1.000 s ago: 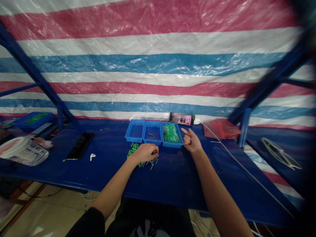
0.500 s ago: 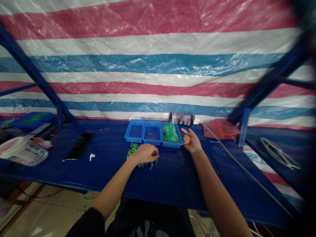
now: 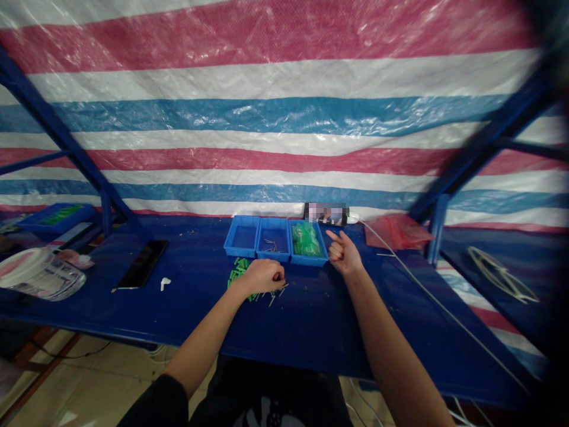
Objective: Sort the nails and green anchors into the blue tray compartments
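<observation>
My left hand (image 3: 265, 275) is low over the table, its fingers pinched together. What they hold, if anything, is too small or hidden to make out. Around and partly beneath it lie thin metal screws or pins (image 3: 272, 298) and a pile of small green plastic plugs (image 3: 235, 273). My right hand (image 3: 345, 252) is beside the right end of a row of blue trays, its index finger stretched out and the other fingers loosely curled; nothing shows in it. The right tray (image 3: 306, 260) holds green pieces in clear plastic; the middle tray (image 3: 269, 228) has several metal pieces.
The left tray (image 3: 242, 235) shows its bare bottom. Behind the right tray stands a phone with a lit screen (image 3: 326, 214). A white cable (image 3: 427, 290) crosses the right side near red plastic bags (image 3: 398, 231). Leftward are a dark phone (image 3: 140, 265), a white earbud (image 3: 165, 283) and a white bucket (image 3: 42, 273).
Both hands stay nearly in place. The view shifts very slightly; no thing is visibly taken up or set down.
</observation>
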Available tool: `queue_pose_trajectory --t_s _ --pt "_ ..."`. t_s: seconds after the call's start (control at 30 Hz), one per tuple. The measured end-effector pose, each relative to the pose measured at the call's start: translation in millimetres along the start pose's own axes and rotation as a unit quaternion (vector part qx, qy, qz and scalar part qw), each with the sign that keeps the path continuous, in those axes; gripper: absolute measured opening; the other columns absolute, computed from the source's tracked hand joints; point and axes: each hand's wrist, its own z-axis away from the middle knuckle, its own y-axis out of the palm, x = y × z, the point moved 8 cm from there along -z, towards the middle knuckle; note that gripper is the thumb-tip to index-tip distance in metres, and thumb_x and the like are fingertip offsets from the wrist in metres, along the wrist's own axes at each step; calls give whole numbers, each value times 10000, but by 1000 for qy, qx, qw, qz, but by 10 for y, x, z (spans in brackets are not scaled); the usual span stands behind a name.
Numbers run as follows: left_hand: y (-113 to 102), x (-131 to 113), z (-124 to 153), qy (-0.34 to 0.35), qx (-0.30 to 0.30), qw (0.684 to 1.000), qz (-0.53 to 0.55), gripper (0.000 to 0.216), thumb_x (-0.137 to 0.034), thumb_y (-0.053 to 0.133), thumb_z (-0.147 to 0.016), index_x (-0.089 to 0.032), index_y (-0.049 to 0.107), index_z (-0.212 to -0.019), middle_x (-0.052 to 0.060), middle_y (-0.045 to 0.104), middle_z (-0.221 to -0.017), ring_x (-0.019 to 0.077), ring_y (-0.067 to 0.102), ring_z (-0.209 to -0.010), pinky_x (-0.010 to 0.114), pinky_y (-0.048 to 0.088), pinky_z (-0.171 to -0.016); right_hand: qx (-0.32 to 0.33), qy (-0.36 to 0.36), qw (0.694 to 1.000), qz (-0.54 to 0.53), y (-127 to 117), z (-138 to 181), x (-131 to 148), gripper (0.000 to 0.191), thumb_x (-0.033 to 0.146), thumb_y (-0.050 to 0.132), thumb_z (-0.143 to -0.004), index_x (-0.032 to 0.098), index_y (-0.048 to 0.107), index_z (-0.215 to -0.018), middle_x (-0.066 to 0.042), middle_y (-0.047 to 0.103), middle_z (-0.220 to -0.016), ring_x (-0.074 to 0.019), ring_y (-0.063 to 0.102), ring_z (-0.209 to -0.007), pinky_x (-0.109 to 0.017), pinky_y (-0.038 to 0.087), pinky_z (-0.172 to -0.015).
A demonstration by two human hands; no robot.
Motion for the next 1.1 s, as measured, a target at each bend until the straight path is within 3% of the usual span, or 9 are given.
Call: queue_pose_trajectory --t_s 0.2,0.3,0.4,0.53,0.7,0.8,0.93,1.1 --pt "-3 -9 -10 -2 2 1000 14 129 -252 554 -767 -179 641 -704 15 619 -681 134 548 -647 226 308 -544 -7 1 1000 -12 20 26 4 347 333 296 -942 128 575 -913 126 178 -310 -50 138 -241 -143 119 -240" --pt "-65 -11 -15 -6 -15 997 75 149 -281 558 -778 -175 655 -737 5 604 -656 119 533 -615 224 328 -549 -2 5 1000 -14 16 18 -4 347 335 301 -941 127 576 -909 124 182 -311 -49 141 -242 -145 119 -239" --pt "-177 28 -25 -24 -68 981 178 176 -304 563 -783 -159 661 -766 2 586 -643 100 499 -574 220 342 -545 4 5 1000 -15 10 8 -6 340 337 310 -937 128 576 -906 122 182 -316 -49 141 -245 -145 123 -239" --pt "-311 183 -22 -75 -165 917 356 226 -357 604 -755 -137 648 -724 -2 557 -606 77 424 -510 211 305 -499 5 4 1000 -14 -7 -7 -5 323 343 331 -928 135 578 -915 123 173 -325 -48 138 -250 -141 125 -239" --pt "-383 440 44 -142 -265 767 566 258 -379 685 -683 -133 612 -686 -66 396 -468 35 289 -411 191 194 -422 5 6 1000 -11 -23 -17 -13 304 359 362 -914 145 578 -905 125 159 -336 -48 132 -257 -139 122 -239" --pt "-407 505 71 -145 -285 706 631 262 -368 705 -668 -132 594 -688 -88 308 -443 21 221 -387 192 133 -400 9 2 1000 -11 -18 -17 -10 300 358 376 -908 140 582 -911 127 154 -341 -48 131 -258 -141 125 -238" --pt "-430 521 83 -138 -292 686 652 272 -368 714 -656 -127 594 -689 -83 315 -459 15 225 -394 189 135 -397 2 0 1000 -8 -21 -14 -10 305 346 365 -914 135 585 -911 128 152 -340 -48 126 -258 -144 126 -236" --pt "-392 581 86 -156 -304 706 620 284 -397 697 -665 -131 614 -720 -81 325 -460 25 227 -399 193 142 -406 1 -2 1000 4 -22 -21 -17 305 357 370 -911 138 582 -913 127 155 -340 -49 129 -257 -145 132 -240"
